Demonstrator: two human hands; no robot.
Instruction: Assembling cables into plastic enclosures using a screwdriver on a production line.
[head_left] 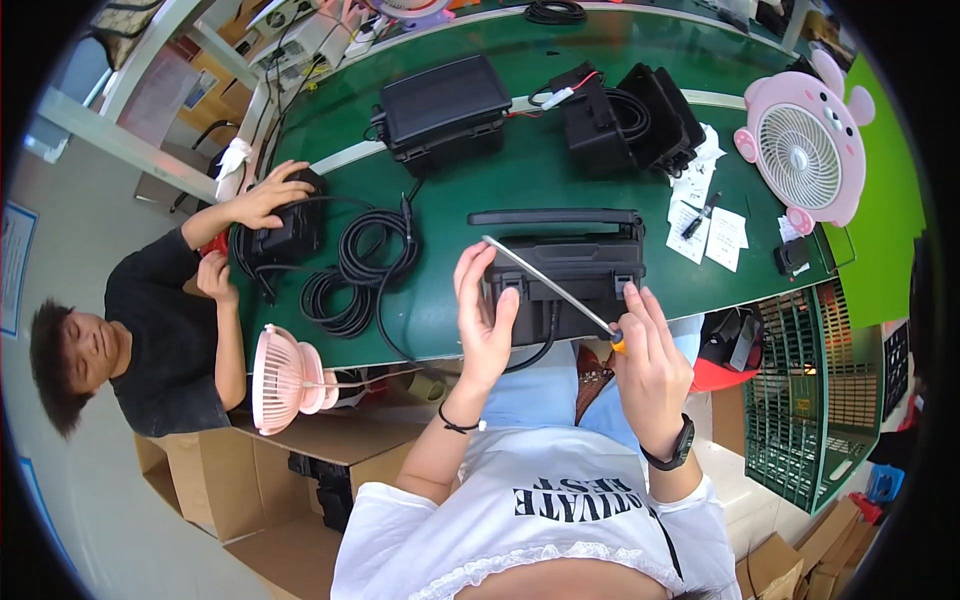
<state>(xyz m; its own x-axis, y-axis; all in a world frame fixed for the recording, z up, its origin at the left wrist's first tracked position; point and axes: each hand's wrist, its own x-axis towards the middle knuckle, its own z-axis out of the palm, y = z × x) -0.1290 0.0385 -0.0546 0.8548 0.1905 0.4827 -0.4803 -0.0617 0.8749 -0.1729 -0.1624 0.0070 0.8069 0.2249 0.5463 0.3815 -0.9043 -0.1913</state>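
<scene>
At the far left a co-worker in a dark shirt (165, 330) sits beside the green bench (450, 310), one of their hands resting on a small black box (290, 232) and the other near the bench edge. Just below that person a pink fan (280, 378) stands clipped at the bench edge, above open cardboard boxes (250, 470) on the floor; dark parts lie inside one of them, too shadowed to tell apart. Coils of black cable (355, 265) lie on the bench between the small box and the middle.

In the middle, near the front edge of the bench, sits a black plastic case (570, 275) with a carrying handle along its far side. The left hand (482, 315) is cupped against the case's left end, fingers upright and thumb pressed on its front face, steadying it. A screwdriver (548, 285) with a long metal shaft slants across the top of the case from upper left to lower right. The right hand (650, 365) is closed around its orange grip at the case's lower right corner; a dark watch sits on that wrist.

Farther back lie a closed black case (445, 105) and open black housings (625, 120) holding wires. To the right are paper slips (715, 225) with a pen, a round pink fan with ears (805, 150), and a green plastic crate (810, 400) below the bench edge, whose contents I cannot make out.
</scene>
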